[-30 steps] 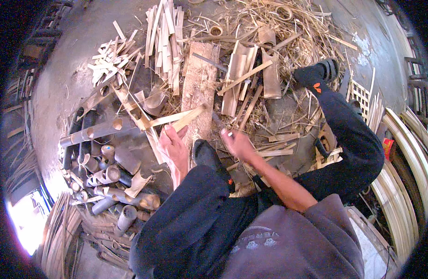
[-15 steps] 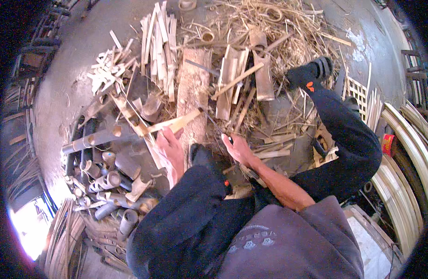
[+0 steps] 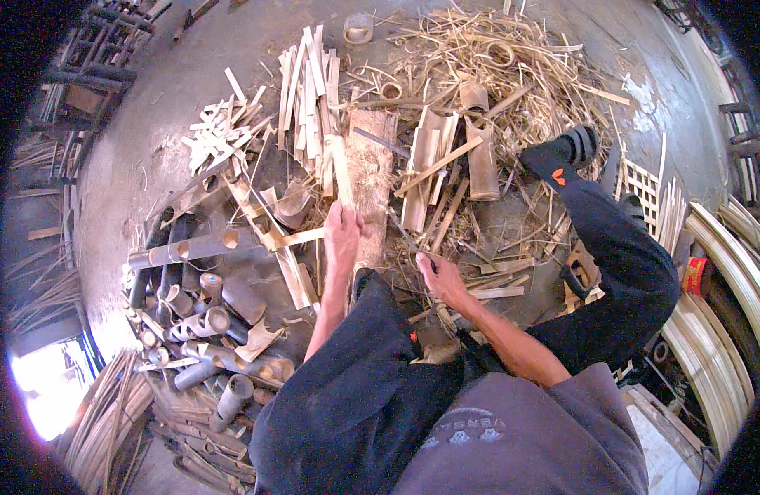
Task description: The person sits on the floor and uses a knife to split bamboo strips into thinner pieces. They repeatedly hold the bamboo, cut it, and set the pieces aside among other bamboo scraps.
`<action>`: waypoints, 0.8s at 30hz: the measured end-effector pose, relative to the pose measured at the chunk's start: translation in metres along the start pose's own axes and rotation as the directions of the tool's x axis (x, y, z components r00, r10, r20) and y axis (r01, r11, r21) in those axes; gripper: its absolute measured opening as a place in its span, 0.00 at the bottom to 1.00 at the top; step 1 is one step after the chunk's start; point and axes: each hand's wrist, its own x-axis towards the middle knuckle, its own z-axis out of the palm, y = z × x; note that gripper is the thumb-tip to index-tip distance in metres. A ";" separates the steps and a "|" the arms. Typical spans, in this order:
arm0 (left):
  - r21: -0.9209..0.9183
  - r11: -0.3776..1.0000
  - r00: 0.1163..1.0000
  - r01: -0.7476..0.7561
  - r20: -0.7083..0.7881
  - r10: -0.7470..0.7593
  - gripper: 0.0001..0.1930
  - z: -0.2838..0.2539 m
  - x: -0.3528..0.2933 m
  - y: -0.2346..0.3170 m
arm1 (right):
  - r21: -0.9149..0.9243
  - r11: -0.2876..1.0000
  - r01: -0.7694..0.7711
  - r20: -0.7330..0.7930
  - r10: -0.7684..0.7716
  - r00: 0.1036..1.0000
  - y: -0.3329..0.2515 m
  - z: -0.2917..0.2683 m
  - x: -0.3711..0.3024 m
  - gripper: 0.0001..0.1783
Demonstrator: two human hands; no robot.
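You sit on a grey concrete floor (image 3: 174, 99) strewn with bamboo. At the lower left of the frame lies a heap of cut round bamboo tube sections (image 3: 202, 322); across the top right spreads a tangle of pale straw-like bamboo shavings (image 3: 512, 66). In the centre stands a worn pale wooden chopping block (image 3: 371, 177), its long axis running up the frame, away from you. Your left hand (image 3: 343, 235) is closed around the near end of a pale split bamboo strip (image 3: 340, 169), which runs straight up the frame along the block's left edge. Your right hand (image 3: 442, 280), just right of the block (nearer your knee), grips a dark thin blade (image 3: 406, 235) angled up-left towards the strip.
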 end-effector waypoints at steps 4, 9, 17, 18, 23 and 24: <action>0.072 0.908 0.839 0.413 0.358 -0.410 0.08 -0.049 -0.039 0.026 | -0.256 0.967 0.009 0.074 0.010 0.997 -0.006 -0.019 0.005 0.35; 0.093 0.847 0.765 0.524 0.385 -0.516 0.19 -0.074 -0.048 0.021 | -0.380 0.924 0.032 0.242 0.066 0.968 -0.021 -0.015 0.012 0.36; -0.622 0.732 0.957 0.276 0.105 -0.272 0.33 -0.065 -0.079 0.021 | -0.258 0.957 0.130 0.093 -0.109 0.990 -0.011 0.000 0.009 0.30; -0.504 0.838 0.973 0.210 0.023 -0.230 0.32 -0.062 -0.077 0.016 | -0.256 0.958 0.130 0.111 -0.105 0.988 -0.014 -0.002 0.009 0.30; -0.262 0.934 0.912 0.242 -0.267 -0.311 0.34 -0.044 -0.068 0.013 | -0.261 0.953 0.151 0.330 -0.058 0.942 -0.057 0.003 -0.014 0.33; -0.254 0.938 0.919 0.234 -0.258 -0.299 0.35 -0.037 -0.066 0.019 | -0.234 0.963 0.135 0.284 -0.065 0.957 -0.055 0.005 -0.015 0.33</action>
